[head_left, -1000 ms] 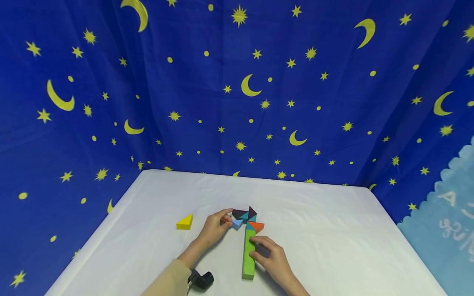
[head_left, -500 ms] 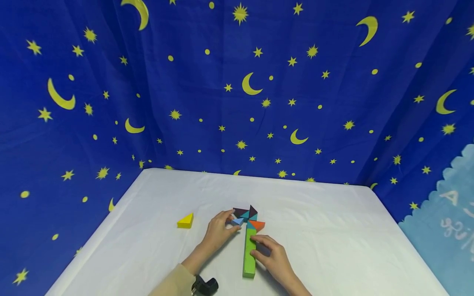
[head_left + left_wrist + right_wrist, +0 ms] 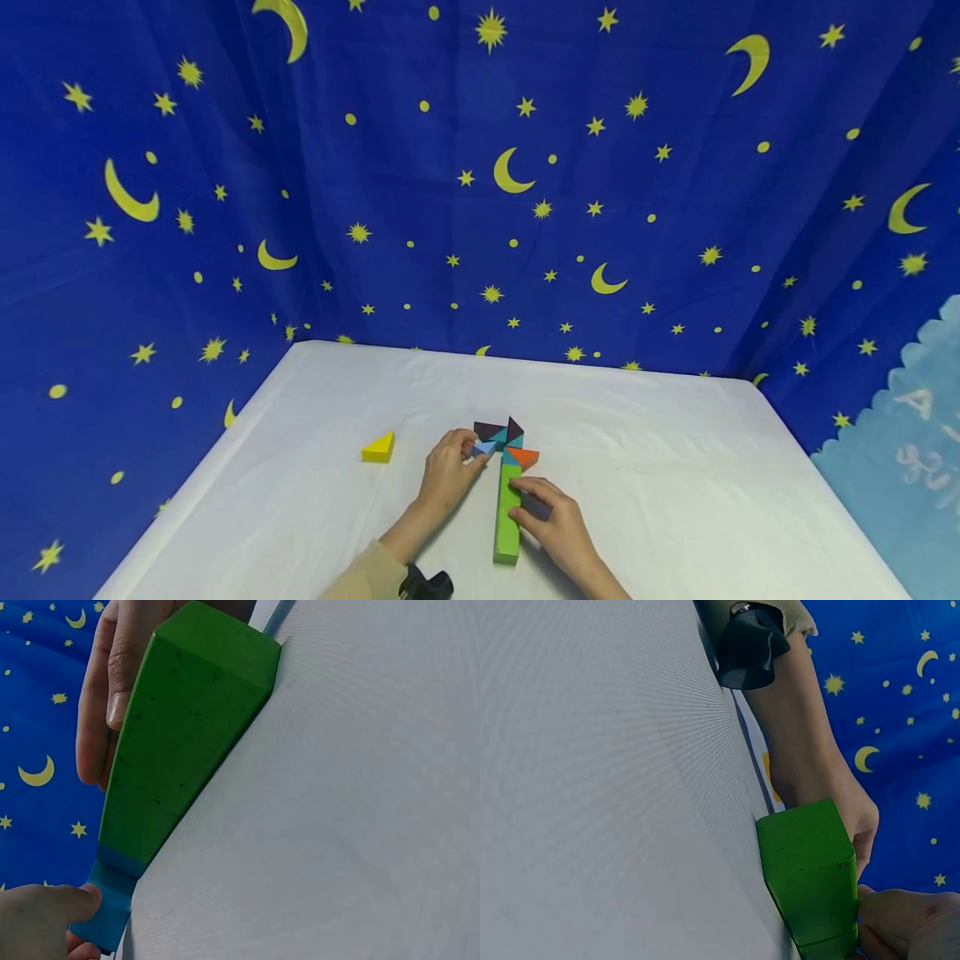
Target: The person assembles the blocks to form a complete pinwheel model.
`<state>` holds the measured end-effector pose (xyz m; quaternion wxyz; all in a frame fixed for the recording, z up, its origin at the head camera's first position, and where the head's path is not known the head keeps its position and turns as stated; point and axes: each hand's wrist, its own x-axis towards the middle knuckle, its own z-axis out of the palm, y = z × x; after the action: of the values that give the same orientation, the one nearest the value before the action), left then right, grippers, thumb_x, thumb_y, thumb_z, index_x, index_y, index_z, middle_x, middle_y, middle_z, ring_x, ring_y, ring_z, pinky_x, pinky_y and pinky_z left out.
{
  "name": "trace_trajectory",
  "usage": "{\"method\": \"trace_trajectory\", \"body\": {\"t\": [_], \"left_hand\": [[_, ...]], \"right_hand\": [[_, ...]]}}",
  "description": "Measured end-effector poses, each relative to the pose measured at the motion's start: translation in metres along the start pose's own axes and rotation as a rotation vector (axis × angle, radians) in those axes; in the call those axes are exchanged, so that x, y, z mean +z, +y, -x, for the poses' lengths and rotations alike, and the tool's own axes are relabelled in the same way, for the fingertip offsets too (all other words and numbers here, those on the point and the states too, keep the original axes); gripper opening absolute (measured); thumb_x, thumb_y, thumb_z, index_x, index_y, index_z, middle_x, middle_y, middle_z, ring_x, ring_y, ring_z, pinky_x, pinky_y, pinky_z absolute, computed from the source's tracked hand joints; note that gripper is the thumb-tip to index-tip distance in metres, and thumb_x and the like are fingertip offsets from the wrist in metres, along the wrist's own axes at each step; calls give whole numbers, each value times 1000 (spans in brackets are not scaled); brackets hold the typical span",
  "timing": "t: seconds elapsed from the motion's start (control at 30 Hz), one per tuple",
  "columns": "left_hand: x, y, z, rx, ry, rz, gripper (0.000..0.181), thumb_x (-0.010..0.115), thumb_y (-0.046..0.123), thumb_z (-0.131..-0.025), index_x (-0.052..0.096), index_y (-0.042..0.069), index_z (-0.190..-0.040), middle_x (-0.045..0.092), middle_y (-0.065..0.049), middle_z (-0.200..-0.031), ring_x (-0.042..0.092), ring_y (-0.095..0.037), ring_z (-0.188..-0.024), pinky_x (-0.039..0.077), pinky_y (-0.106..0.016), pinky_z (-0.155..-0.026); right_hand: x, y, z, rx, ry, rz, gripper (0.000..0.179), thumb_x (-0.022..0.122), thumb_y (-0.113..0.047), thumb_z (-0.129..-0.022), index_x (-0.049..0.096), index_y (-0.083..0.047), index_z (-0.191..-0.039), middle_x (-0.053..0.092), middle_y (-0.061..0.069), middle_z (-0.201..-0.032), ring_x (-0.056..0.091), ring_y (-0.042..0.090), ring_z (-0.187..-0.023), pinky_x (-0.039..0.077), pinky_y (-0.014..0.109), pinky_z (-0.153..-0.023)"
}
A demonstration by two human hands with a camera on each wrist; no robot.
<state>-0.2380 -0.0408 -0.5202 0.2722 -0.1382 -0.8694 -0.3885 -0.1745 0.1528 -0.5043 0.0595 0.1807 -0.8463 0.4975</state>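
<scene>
My left hand (image 3: 446, 477) pinches a light blue triangular block (image 3: 483, 448) between thumb and curled fingers, at the left side of a small block arrangement. A long green rectangular block (image 3: 507, 517) lies toward me below it. My right hand (image 3: 555, 527) rests its relaxed thumb and index fingertips on the green block's right side and top edge. Around the centre sit dark purple triangular blocks (image 3: 489, 430), teal triangular pieces (image 3: 498, 436) and an orange triangular block (image 3: 527, 458) pointing right. In the left wrist view, my thumb presses the blue block (image 3: 112, 900) close to the green block's far end.
A yellow triangular block (image 3: 378, 447) lies apart on the left of the white-covered table (image 3: 675, 500). Beside the left sleeve a black device (image 3: 426, 584) shows at the wrist. Blue cloth (image 3: 420, 192) with moons and stars encloses the back and sides.
My left hand has shifted slightly right and closer to the arrangement, its fingers drawing in around the light blue block. The right hand stays on the green block.
</scene>
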Motion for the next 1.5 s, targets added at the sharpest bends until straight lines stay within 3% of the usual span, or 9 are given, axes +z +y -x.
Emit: {"method": "trace_trajectory", "body": {"t": [0.43, 0.57, 0.67, 0.87, 1.07, 1.27, 1.5], "left_hand": [[3, -2, -3, 3, 4, 34, 41, 81, 11, -73, 64, -3, -107, 65, -7, -90, 65, -18, -76, 54, -29, -69], [4, 0, -5, -8, -1, 61, 42, 81, 11, -73, 64, -3, -109, 65, -8, -91, 66, -16, -77, 55, -27, -70], [6, 2, -5, -11, 3, 72, 42, 81, 10, -72, 65, -3, -108, 66, -8, -91, 67, -16, -76, 55, -26, -70], [8, 3, -5, -1, 16, 95, 42, 82, 8, -71, 65, -5, -107, 66, -8, -89, 67, -16, -76, 55, -24, -69], [8, 3, -6, -10, 17, 87, 43, 83, 12, -71, 66, -3, -107, 66, -7, -90, 67, -16, -76, 55, -25, -69], [10, 4, -5, -25, 2, 84, 39, 83, 16, -72, 66, -1, -102, 65, -6, -89, 66, -15, -76, 54, -24, -68], [11, 1, -5, 9, 31, 63, 35, 80, 9, -72, 66, -2, -103, 65, -7, -88, 66, -17, -76, 55, -26, -68]], "right_hand": [[-1, -1, -1, 16, -8, -3, 38, 75, -23, -80, 66, -12, -116, 63, -5, -115, 58, 19, -109, 45, 38, -95], [-5, -21, 0, 14, -3, -5, 36, 75, -13, -80, 66, -5, -114, 64, 4, -114, 59, 26, -108, 45, 40, -95], [-5, -24, 1, 32, -10, -11, 36, 75, -11, -80, 65, -4, -115, 64, 7, -115, 58, 28, -109, 45, 42, -95], [0, -1, -1, 6, -3, 3, 37, 75, -23, -81, 66, -12, -115, 64, -1, -115, 59, 22, -109, 46, 39, -94], [0, 0, -2, -16, 5, 12, 37, 75, -23, -81, 67, -11, -115, 64, -2, -114, 59, 22, -108, 46, 40, -94], [-1, -1, -1, 19, -14, 15, 38, 74, -24, -81, 66, -12, -116, 63, -3, -115, 58, 20, -109, 46, 40, -94], [1, -1, 0, 19, -4, 3, 37, 75, -24, -81, 66, -12, -115, 64, -2, -114, 59, 22, -109, 46, 40, -94]]}}
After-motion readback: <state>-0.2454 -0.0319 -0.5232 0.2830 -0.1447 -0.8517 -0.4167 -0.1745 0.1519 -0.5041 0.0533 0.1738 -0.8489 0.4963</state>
